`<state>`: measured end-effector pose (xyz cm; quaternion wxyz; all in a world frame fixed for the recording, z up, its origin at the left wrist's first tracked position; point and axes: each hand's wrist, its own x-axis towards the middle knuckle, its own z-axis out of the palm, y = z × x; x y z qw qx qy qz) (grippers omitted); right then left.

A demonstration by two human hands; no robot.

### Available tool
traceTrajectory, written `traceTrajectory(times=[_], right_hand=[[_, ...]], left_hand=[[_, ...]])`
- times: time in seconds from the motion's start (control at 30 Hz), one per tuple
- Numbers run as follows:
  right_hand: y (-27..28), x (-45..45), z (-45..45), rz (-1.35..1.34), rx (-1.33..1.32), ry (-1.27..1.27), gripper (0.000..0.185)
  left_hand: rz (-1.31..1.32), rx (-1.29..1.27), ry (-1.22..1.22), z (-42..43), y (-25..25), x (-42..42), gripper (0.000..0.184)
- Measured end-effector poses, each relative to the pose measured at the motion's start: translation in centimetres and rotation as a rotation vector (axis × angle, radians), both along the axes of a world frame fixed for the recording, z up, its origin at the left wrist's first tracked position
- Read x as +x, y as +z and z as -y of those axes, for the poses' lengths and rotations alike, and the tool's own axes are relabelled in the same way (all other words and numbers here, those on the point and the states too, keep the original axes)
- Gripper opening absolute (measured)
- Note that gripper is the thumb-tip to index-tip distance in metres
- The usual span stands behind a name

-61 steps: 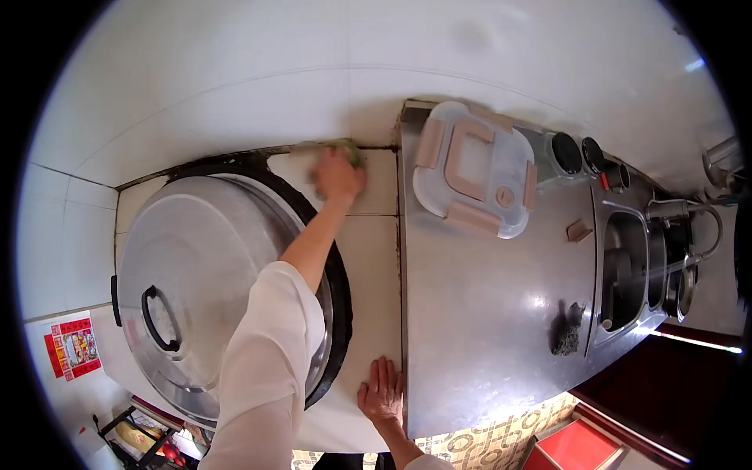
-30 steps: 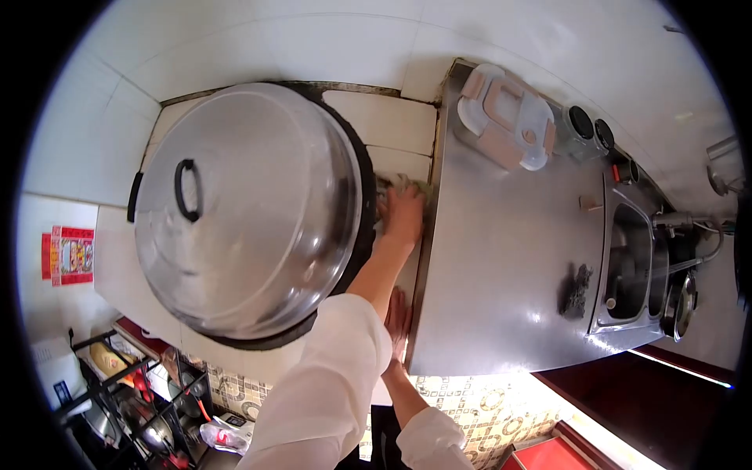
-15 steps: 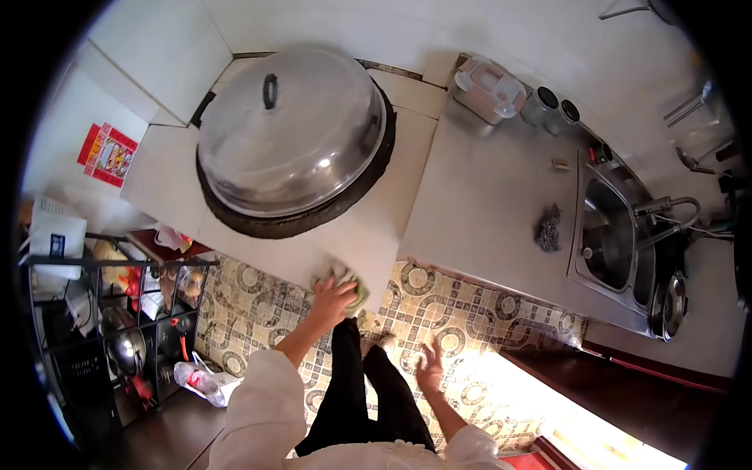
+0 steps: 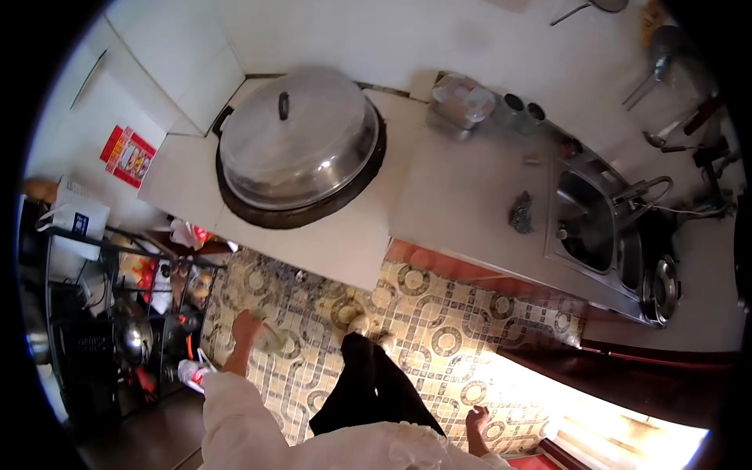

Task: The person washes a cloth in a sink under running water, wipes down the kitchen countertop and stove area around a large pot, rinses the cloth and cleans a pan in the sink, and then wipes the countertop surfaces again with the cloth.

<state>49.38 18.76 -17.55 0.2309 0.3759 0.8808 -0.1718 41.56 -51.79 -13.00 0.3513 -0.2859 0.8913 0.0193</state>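
Note:
My left hand [image 4: 247, 327] is closed on a pale greenish cloth [image 4: 274, 340], which hangs blurred over the patterned floor. It is off the counter's front edge, near the black shelf rack. My right hand [image 4: 476, 418] hangs low at my right side with its fingers curled in; I see nothing in it. Ahead of me a large wok sits in the tiled stove counter [image 4: 313, 243], its dark rim [image 4: 270, 217] showing beneath a domed metal lid [image 4: 301, 149] with a black handle.
To the right, a steel worktop [image 4: 462, 188] carries a scouring pad [image 4: 521, 212], a lidded food box [image 4: 462, 102], jars [image 4: 513, 112] and a sink [image 4: 583, 215]. A black rack [image 4: 110, 321] with pans and bags stands at left. Ladles hang on the right wall.
My left hand has moved off the counter's front edge, down and left, with the cloth. My right hand has dropped lower and right, its fingers curling. The view has shifted.

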Motion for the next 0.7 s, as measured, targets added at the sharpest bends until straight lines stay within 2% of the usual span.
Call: traceTrajectory(times=[0.03, 0.07, 0.13, 0.27, 0.33, 0.37, 0.47, 0.5, 0.57, 0.63, 0.67, 0.7], right_hand=[[-1.6, 1.0, -0.2, -0.193, 0.002, 0.106, 0.021], [-2.6, 1.7, -0.7, -0.243, 0.002, 0.224, 0.021], [-2.7, 1.1, 0.1, -0.167, -0.077, 0.213, 0.024], [-1.7, -1.1, 2.3, -0.178, -0.079, 0.203, 0.026], [-1.7, -1.8, 3.2, -0.234, -0.122, 0.157, 0.024], [-2.6, -1.3, 3.0, -0.305, -0.147, 0.194, 0.024], [-0.3, -2.6, 4.8, -0.24, -0.235, 0.137, 0.024], [-1.2, -2.0, 4.6, -0.262, -0.24, 0.102, 0.025], [-1.9, -1.4, 4.1, -0.316, -0.205, 0.149, 0.023], [-1.2, -1.9, 5.0, -0.38, -0.153, 0.209, 0.022], [0.1, -2.7, 6.3, -0.255, -0.125, 0.126, 0.022], [1.0, -3.4, 7.1, -0.234, -0.13, 0.16, 0.022]], left_hand=[[-0.289, 0.206, 0.402, -0.6, -0.2, -2.5, 0.023], [-0.551, 0.408, 0.826, -1.7, -0.2, -3.6, 0.026], [-0.632, 0.431, 0.507, -3.9, -0.2, -8.1, 0.036], [-0.758, 0.482, 0.412, -9.2, 3.3, -19.6, 0.034], [-0.708, 0.496, 0.272, -11.3, 4.6, -25.5, 0.038], [-0.781, 0.452, 0.171, -12.4, 4.3, -28.3, 0.041], [-0.945, 0.432, -0.05, -15.1, 0.3, -35.3, 0.051], [-0.946, 0.444, -0.045, -15.8, -1.5, -36.9, 0.051], [-0.844, 0.245, -0.377, -17.1, -4.3, -39.5, 0.056], [-0.844, 0.223, -0.414, -17.4, -6.2, -40.2, 0.061], [-0.837, 0.179, -0.47, -17.4, -6.8, -40.0, 0.065], [-0.947, 0.203, -0.452, -17.1, -7.3, -39.5, 0.069]])
